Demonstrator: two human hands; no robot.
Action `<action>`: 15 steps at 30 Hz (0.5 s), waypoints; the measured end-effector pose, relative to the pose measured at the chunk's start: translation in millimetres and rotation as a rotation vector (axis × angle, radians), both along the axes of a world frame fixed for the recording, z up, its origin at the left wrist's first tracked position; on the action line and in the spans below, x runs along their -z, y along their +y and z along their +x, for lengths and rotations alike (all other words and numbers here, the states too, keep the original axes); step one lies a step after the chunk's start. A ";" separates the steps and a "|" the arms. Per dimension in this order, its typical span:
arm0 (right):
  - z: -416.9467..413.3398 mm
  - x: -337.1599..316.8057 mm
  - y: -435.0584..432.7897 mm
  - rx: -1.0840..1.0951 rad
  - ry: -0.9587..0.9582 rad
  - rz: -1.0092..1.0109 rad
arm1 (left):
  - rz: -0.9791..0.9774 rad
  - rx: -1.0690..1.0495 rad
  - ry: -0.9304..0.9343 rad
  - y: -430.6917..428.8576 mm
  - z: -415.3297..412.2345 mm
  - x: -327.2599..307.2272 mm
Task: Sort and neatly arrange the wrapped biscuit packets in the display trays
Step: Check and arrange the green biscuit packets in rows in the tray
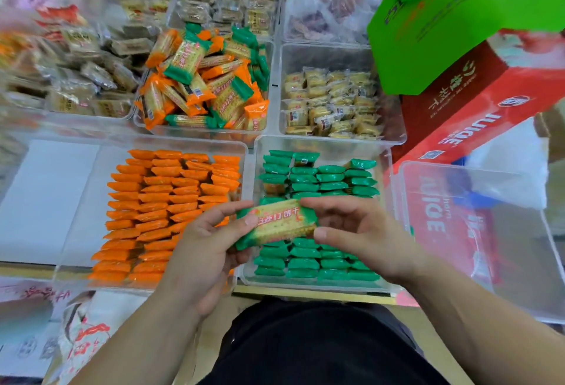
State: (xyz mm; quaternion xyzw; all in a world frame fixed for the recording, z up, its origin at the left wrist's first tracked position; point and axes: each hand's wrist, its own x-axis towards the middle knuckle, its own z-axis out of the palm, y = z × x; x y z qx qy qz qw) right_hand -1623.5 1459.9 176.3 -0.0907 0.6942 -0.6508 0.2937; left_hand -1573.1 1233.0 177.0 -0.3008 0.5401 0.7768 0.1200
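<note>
Gripping one green-ended biscuit packet [276, 225], red lettering over pale crackers; left hand [203, 250], right hand [354, 232] pinching its ends

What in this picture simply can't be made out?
Head view only:
Middle rows of the green tray: hidden behind the held green packet, left hand and right hand.
Orange tray, near right corner: covered by the left hand.
Far-left brown packets: blurred, labels unreadable.
Green carton: cut off by top edge.

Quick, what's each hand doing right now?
Left hand: holds the green packet by its left end.
Right hand: pinches the same packet's right end.
</note>
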 end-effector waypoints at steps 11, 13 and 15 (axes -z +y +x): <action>28.4 -18.6 34.7 0.273 0.012 0.108 | -0.181 0.220 0.107 36.4 9.8 -29.8; 31.2 -21.6 40.0 0.281 0.026 0.118 | -0.292 0.218 0.149 43.7 8.4 -29.0; 33.4 -23.8 45.6 0.312 0.050 0.106 | -0.367 0.228 0.187 49.3 6.6 -24.4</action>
